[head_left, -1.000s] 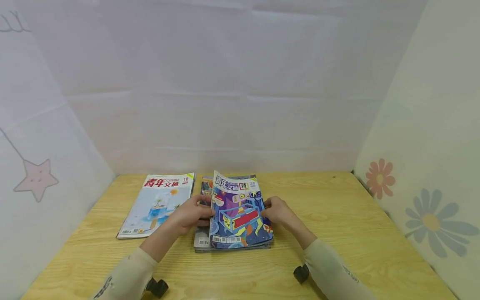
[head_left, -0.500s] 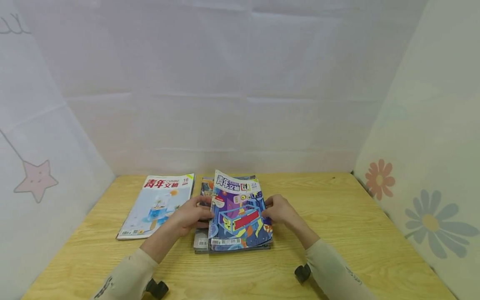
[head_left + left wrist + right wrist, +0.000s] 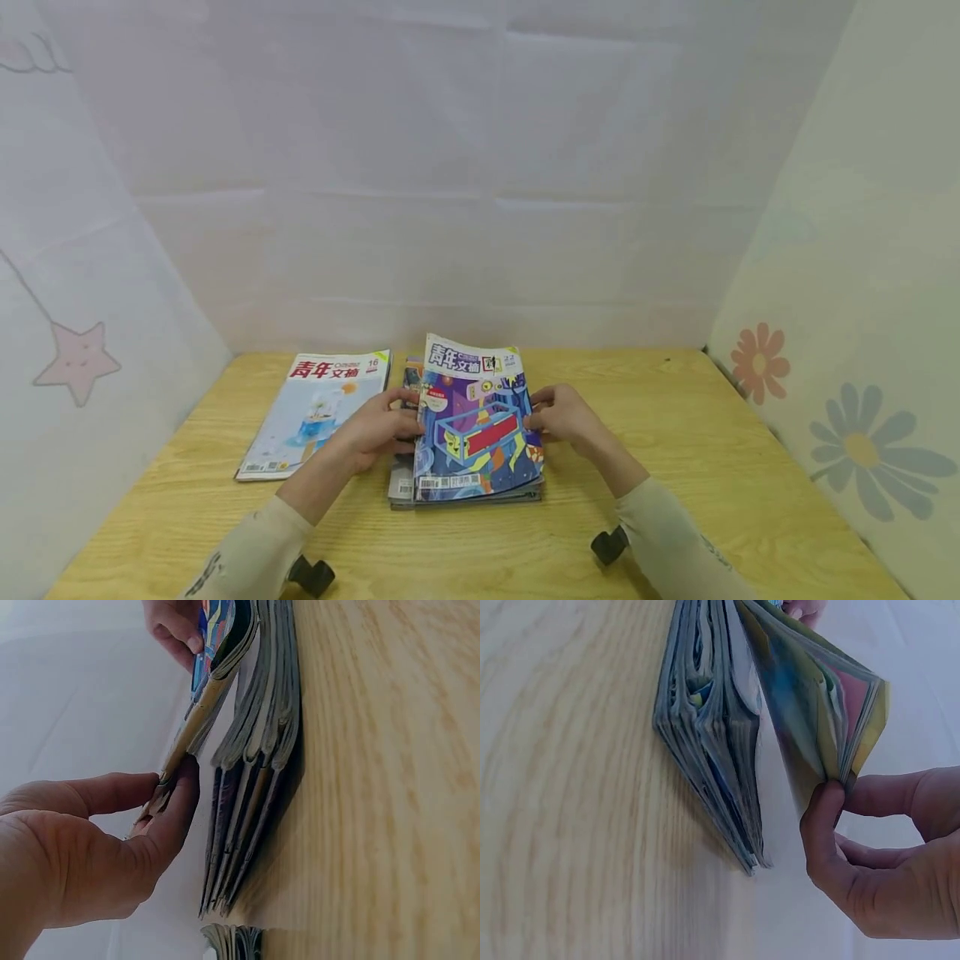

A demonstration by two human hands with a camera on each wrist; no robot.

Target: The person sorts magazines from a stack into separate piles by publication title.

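1. The top magazine (image 3: 476,421) is pinched at both long edges: the left hand (image 3: 375,429) clamps its spine edge between thumb and fingers (image 3: 112,791), and the right hand (image 3: 566,417) clamps the open edge the same way (image 3: 829,825).
2. Between the two grips its long axis runs away from the person, title end at the far side and barcode end near. It is lifted off the stack of magazines (image 3: 405,492), which lies directly under the grips on the wooden table (image 3: 712,467).
3. A second magazine (image 3: 318,412), white-covered with a red title, lies flat just outside the left hand's grip, beside the stack.
4. Pale sheeting walls the table on three sides, with a star print on the left panel and flowers on the right.
5. The wrist views are blurred, so the covers lower in the stack cannot be read, and both forearms are cut off at the frame's lower edge.
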